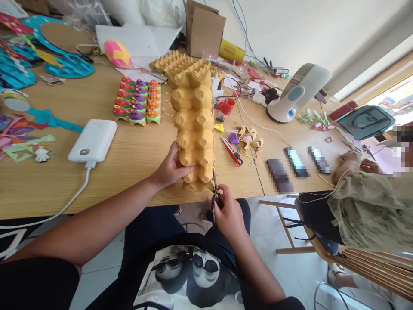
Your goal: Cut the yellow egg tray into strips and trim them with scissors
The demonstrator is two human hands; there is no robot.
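My left hand (170, 168) grips the near left side of a yellow egg carton (194, 125) that lies lengthwise on the wooden table (135, 155), its near end over the edge. My right hand (227, 213) is closed on black-handled scissors (215, 193) whose blades point up into the carton's near right corner. Beyond the carton lie more yellow carton pieces (180, 62).
Rows of painted carton cups (137, 100) stand left of the carton. A white power bank (93, 140) with a cable lies at the left. A red box cutter (232, 151), carton scraps (250, 137), a white fan (298, 92) and phones (297, 162) lie right. Another person (371, 202) sits at the right.
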